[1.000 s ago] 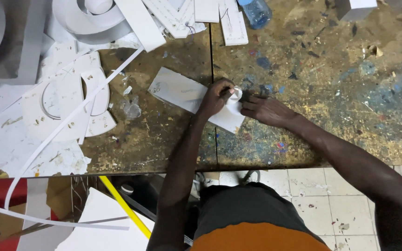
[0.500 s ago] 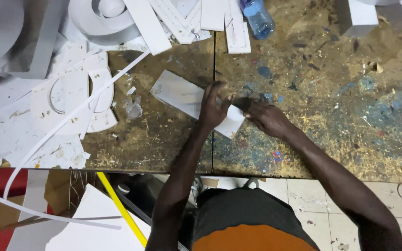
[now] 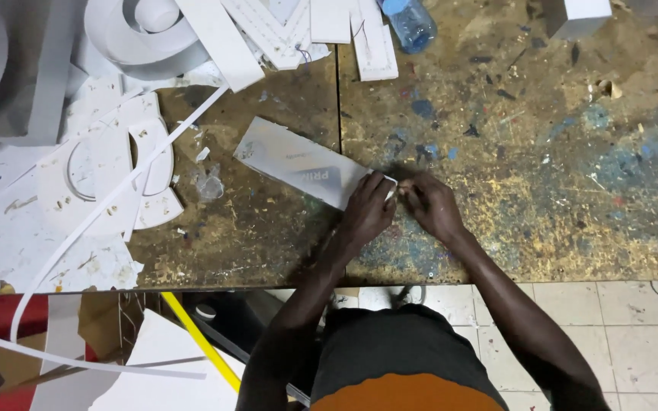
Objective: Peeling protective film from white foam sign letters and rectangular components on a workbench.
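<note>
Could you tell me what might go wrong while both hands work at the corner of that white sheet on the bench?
The left hand and right hand pinch the near corner of the white sheet, fingertips almost touching; whether a tool is in either grip cannot be told. The thin corner could perhaps tear or crease. The long white strip trails off the workbench edge and might snag on something. The plastic bottle lies among offcuts and might roll.
</note>
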